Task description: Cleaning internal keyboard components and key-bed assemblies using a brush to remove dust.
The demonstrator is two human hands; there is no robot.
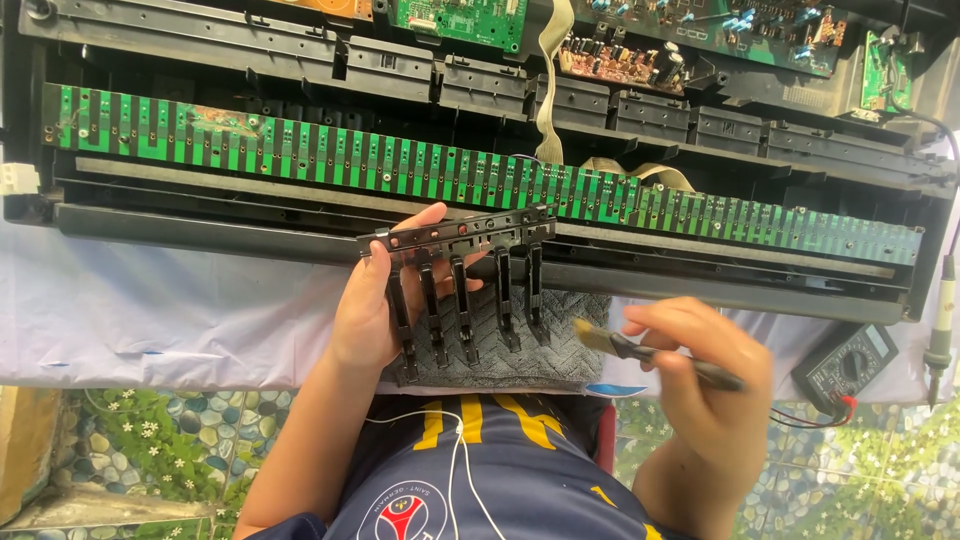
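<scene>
The fingers of the left hand are closed around a black strip of piano keys, holding it above a grey towel on the person's lap. The right hand grips a small brush, with its bristles just beside the keys. Behind them lies an opened keyboard with a long green circuit board. A multimeter rests to the right.

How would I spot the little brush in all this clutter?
Start at the long green circuit strip across the opened keyboard, then drop to the grey towel at the table edge. The brush is in the right hand beside it: pale bristles, dark handle, unlike the black comb-shaped key piece.
</scene>
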